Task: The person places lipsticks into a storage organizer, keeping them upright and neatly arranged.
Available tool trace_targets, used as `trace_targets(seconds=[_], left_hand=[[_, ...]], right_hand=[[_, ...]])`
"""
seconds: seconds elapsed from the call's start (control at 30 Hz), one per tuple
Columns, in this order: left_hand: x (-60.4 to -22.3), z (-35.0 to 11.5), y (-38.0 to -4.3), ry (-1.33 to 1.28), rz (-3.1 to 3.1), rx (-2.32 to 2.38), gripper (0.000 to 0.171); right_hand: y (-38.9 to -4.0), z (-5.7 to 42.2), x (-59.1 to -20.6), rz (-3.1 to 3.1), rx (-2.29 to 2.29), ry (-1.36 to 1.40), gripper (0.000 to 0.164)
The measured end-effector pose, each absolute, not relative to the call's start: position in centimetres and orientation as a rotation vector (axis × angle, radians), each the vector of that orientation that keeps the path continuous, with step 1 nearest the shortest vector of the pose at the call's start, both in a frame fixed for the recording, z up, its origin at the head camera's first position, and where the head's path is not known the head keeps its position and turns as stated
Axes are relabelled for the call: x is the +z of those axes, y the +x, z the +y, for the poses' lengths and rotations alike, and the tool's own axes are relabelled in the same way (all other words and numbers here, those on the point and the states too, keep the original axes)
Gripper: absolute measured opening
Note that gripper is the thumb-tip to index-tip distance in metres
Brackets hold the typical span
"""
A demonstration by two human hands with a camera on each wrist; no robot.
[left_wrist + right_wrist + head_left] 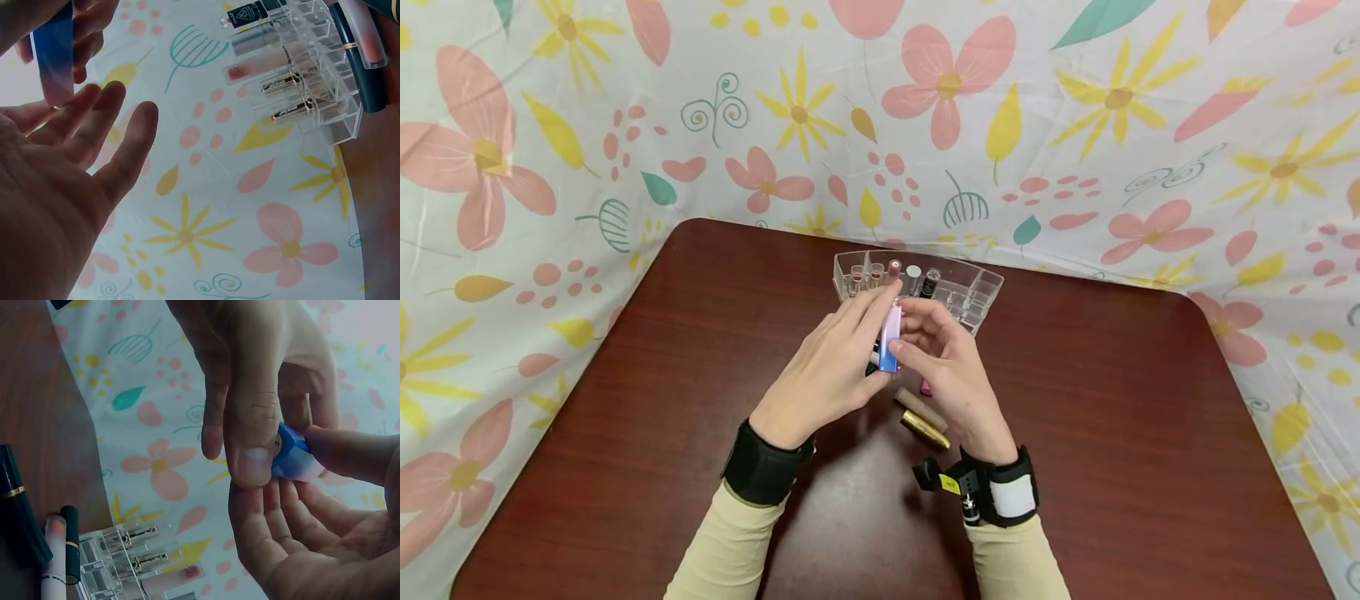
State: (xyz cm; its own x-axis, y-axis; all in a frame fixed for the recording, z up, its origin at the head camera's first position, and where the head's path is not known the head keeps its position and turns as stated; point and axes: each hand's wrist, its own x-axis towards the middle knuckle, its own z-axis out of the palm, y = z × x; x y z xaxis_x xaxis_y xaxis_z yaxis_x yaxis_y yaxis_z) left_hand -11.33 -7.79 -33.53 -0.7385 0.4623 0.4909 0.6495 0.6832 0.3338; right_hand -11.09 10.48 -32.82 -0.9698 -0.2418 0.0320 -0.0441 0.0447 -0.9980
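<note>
A slim lipstick tube (890, 337), fading from pink to blue, stands nearly upright between both hands. My right hand (951, 358) pinches it, thumb on the front and curled fingers behind. My left hand (835, 358) lies along the other side with its fingers nearly straight. In the left wrist view, the tube's pink end (57, 94) meets the left fingers (134, 150), which are spread. The right wrist view has the left thumb (253, 459) against the blue end (287, 453), while the right thumb (350, 453) touches its side.
Behind the hands is a clear acrylic organizer (988, 292) with several lip tubes upright in it. A gold tube (925, 430) and a brownish tube (921, 408) lie on the table (1112, 433) before it. Dark tubes (19, 500) lie beside the organizer. Flowered cloth (700, 150) surrounds the table's back and sides.
</note>
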Motion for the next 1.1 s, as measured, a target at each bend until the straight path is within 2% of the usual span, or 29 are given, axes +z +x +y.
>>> trace_targets(seconds=[0.4,0.53,0.83,1.1], left_hand=[[-33.7,-7.6,-11.5,-0.893,-2.415,-0.793,0.101],[-33.7,-7.5,-11.5,-0.898,-2.4,-0.795,0.102],[-34.0,-7.5,-11.8,-0.921,-2.434,-0.773,0.109],[-34.2,-7.7,-12.1,-0.913,-2.432,-0.73,0.103]], right_hand=[[-11.3,11.9,-32.8,1.681,-2.247,-0.408,0.038],[-11.4,11.8,-32.8,1.694,-2.23,-0.369,0.036],[-11.3,11.6,-32.8,1.845,-2.207,-0.299,0.042],[-11.5,11.6,-32.8,1.814,-2.196,-0.32,0.04]])
